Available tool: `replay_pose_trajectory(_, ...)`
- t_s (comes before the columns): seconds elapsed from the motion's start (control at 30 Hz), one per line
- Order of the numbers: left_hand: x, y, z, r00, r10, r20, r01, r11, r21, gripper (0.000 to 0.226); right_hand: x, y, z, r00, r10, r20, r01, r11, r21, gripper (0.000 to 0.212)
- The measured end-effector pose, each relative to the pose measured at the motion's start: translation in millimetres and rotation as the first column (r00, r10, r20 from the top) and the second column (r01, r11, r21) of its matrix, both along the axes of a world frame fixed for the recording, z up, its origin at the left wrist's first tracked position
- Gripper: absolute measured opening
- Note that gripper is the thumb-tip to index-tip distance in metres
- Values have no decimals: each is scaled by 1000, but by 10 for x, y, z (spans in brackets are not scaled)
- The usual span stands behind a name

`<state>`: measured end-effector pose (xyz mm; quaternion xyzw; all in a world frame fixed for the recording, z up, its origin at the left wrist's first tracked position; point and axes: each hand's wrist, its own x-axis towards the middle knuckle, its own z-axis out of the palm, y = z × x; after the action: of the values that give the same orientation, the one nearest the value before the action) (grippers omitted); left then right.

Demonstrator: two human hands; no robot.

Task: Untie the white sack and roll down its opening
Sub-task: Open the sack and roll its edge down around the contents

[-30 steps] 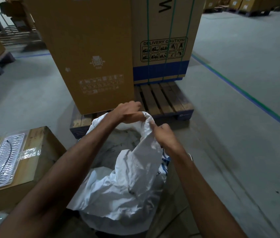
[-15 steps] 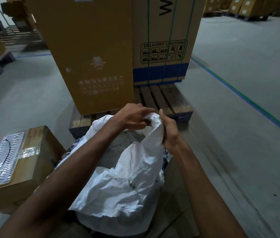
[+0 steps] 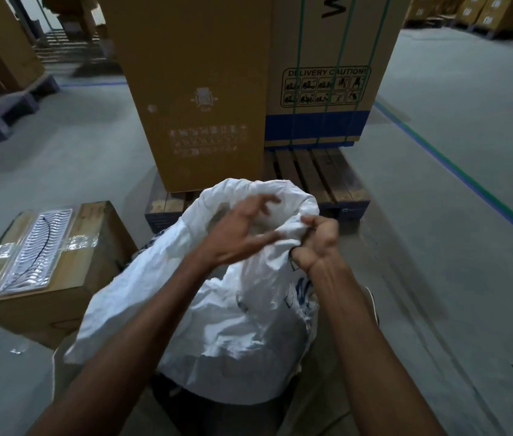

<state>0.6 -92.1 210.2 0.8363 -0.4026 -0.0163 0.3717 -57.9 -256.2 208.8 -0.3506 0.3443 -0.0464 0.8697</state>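
Observation:
The white sack (image 3: 233,316) stands crumpled in front of me on the floor, with blue print on its right side. Its mouth gapes at the top, the far rim (image 3: 258,187) standing up in an arc. My right hand (image 3: 318,242) is clenched on a bunched fold of the rim at the right side of the mouth. My left hand (image 3: 239,232) hovers over the mouth with fingers spread and curled, blurred by motion; I cannot see it gripping the cloth. No tie or string is visible.
A wooden pallet (image 3: 327,180) just beyond the sack carries two tall cardboard cartons (image 3: 198,89). A smaller box (image 3: 50,265) with a clear plastic tray taped on top sits at my left. Grey concrete floor with a green and blue line (image 3: 469,180) runs on the right.
The sack's mouth has spread wider and its far rim has risen. My left hand let go of the rim and opened over the mouth; my right hand closed into a fist on the rim.

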Motion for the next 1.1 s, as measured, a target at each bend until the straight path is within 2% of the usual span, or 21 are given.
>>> replay_pose_trajectory(0.07, -367, 151, -237, 996, 6, -88, 4, 994, 110, 87, -86, 16, 43, 1000, -19, 18, 19, 1000, 18, 48)
replay_pose_trajectory(0.1, -500, 189, -354, 998, 27, -63, -18, 991, 135, 97, -147, 44, 102, 999, -26, 33, 25, 999, 21, 43)
replay_pose_trajectory(0.17, -691, 220, -501, 997, 84, -2, -83, 991, 103, 103, -263, 84, 200, 998, -39, 42, 38, 998, 46, 38)
replay_pose_trajectory(0.3, -916, 239, -457, 959, 212, 187, -228, 971, 65, 86, -541, 106, 274, 998, 20, 59, -22, 999, 46, 52)
replay_pose_trajectory(0.4, -998, 260, -350, 925, 172, 339, -206, 976, 66, 69, -747, 162, 269, 993, 59, 103, -55, 998, -34, 57)
replay_pose_trajectory(0.5, -987, 318, -289, 852, 166, 497, -238, 967, 85, 58, -925, 419, 158, 997, 65, -52, -75, 973, -220, 64)
replay_pose_trajectory(0.57, -986, 344, -232, 812, 171, 558, -256, 963, 79, 54, -1005, 605, 87, 994, 50, -97, -72, 969, -237, 68)
replay_pose_trajectory(0.63, -1000, 350, -191, 771, 133, 623, -242, 966, 94, 46, -1016, 721, 70, 997, 61, -50, -67, 990, -125, 52)
replay_pose_trajectory(0.7, -1008, 372, -189, 761, 109, 640, -225, 969, 102, 46, -990, 754, 101, 999, 30, 20, -30, 1000, 2, 49)
replay_pose_trajectory(0.87, -1059, 525, -303, 889, 204, 410, -241, 970, 41, 80, -875, 721, 154, 995, 21, 94, -40, 978, 207, 56)
replay_pose_trajectory(0.97, -1121, 543, -398, 900, 188, 393, -267, 951, 157, 108, -822, 710, 95, 991, 3, 136, -39, 964, 264, 58)
replay_pose_trajectory(1.03, -1111, 546, -454, 889, 142, 435, -259, 940, 223, 101, -815, 675, 16, 987, 7, 158, -49, 963, 266, 57)
replay_pose_trajectory(1.1, -1083, 567, -456, 847, 103, 521, -249, 944, 218, 80, -862, 613, -77, 978, 24, 205, -81, 959, 272, 58)
